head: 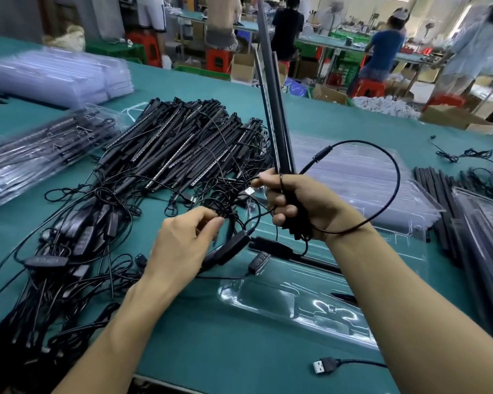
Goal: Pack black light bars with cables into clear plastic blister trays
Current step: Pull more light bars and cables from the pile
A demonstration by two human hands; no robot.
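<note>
Several bars (281,137) in right hand (303,204), left hand (182,240) pinching cables (228,215), tray (268,297) near edge

bright, even light; faint shadows; glare on the clear tray (334,309); left side motion-blurred; edges bowed by lens.

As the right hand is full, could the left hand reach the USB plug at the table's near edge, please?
Probably yes: the USB plug lies uncovered on the mat. The left hand pinches cables, though, so it must let go first.
</note>
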